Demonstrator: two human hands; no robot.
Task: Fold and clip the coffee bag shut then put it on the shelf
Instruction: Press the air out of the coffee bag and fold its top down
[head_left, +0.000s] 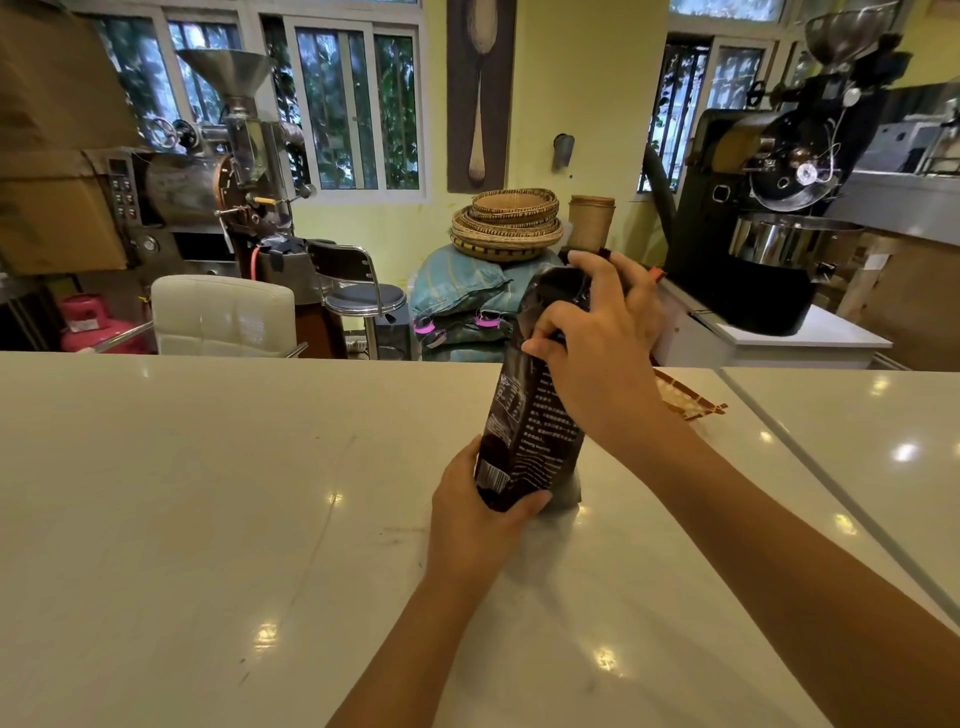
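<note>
A dark brown coffee bag (530, 421) with white print stands upright on the white counter (208, 493), tilted slightly to the right. My left hand (478, 514) grips its base from the left and front. My right hand (597, 332) is closed over the bag's upper part, pressing the top down. A small red and black piece (655, 274) shows just past my right fingers at the bag's top; I cannot tell whether it is a clip.
A brown patterned packet (688, 400) lies flat on the counter behind my right wrist. Beyond the counter are a white chair (223, 312), a black stool (363, 296), stacked baskets (509, 223) on sacks, and two coffee roasters (218, 171) (779, 171). No shelf is visible.
</note>
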